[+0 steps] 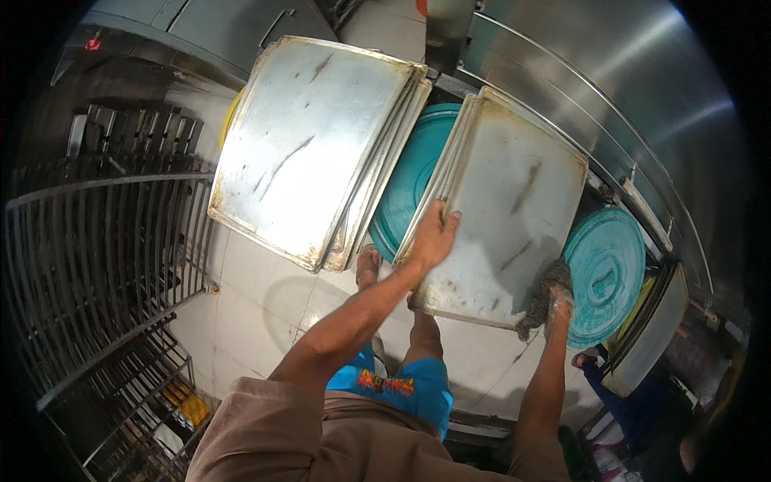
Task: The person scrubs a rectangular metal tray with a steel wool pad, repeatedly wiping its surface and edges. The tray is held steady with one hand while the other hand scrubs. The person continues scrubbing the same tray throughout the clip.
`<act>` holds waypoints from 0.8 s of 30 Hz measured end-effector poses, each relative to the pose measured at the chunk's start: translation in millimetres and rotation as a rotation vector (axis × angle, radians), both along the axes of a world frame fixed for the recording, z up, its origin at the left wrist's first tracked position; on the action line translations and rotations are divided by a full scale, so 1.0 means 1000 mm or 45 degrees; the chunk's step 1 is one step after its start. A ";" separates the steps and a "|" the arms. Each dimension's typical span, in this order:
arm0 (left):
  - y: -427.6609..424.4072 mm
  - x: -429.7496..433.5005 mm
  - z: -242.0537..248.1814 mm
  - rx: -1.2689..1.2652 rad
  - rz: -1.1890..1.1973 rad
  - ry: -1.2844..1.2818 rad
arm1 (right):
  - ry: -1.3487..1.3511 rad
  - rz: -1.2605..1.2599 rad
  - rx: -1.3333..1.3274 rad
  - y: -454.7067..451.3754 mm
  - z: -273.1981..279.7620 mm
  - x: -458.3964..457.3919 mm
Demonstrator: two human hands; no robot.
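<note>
My left hand (433, 235) grips the left edge of the right-hand stack of metal baking trays (518, 199), its thumb resting over the top tray. In my right hand (560, 304) is a dark, wet-looking cloth (547, 295), pressed at the lower right corner of the same stack. Brownish stains and dark streaks mark the top tray. A second stack of shiny metal trays (313, 144) lies to the left, its sheets slightly fanned. Between the stacks shows a round teal plastic lid (409, 175). Another teal lid (604, 277) with a moulded handle is right of my right hand.
Dark metal racks (114, 283) stand at the left. A stainless steel appliance with a long rail (572, 60) rises at the upper right. More trays (653, 337) lean at the right, near another person's dark-clothed leg (626, 397). Pale floor tiles (259, 301) show below.
</note>
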State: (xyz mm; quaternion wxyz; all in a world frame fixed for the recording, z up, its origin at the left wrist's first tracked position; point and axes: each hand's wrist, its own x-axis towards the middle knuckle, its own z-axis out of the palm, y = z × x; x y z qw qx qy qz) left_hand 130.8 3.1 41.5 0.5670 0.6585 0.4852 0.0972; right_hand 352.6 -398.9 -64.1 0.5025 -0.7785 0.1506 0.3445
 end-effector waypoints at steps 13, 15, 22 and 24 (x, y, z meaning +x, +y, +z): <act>0.183 -0.197 0.077 1.010 -0.538 0.491 | 0.258 0.556 -0.186 0.151 0.154 -0.105; 0.256 -0.225 0.106 0.453 0.000 0.457 | 0.251 0.775 -0.621 0.226 0.190 -0.115; 0.340 -0.266 -0.013 1.172 -0.136 0.953 | -0.512 0.994 -0.691 0.221 0.103 -0.078; 0.334 -0.253 -0.007 1.297 -0.099 0.949 | -1.061 1.086 -0.642 0.234 0.104 -0.091</act>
